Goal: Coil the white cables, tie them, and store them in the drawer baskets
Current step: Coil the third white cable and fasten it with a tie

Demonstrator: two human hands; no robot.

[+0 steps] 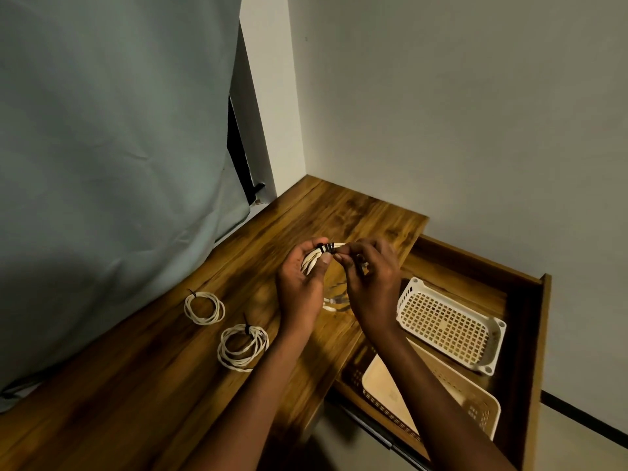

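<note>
Above the wooden counter (142, 385), my left hand (300, 283) grips a coiled white cable (311, 263); its lower loop hangs between my wrists. A black tie (327, 248) is wound several times around the top of the coil. My right hand (368, 270) pinches that tie at the coil's right side. Two tied white cable coils lie on the counter to the left: a smaller one (204, 308) and a larger one (243, 346). In the open drawer (530, 300) at the right sit two cream plastic baskets, one perforated (450, 326) and one deeper (475, 399), partly hidden by my right forearm.
A grey-green curtain (112, 164) hangs over the counter's left and back edge. White walls close the corner behind. The drawer's wooden side wall (540, 351) stands out at the right, over the floor.
</note>
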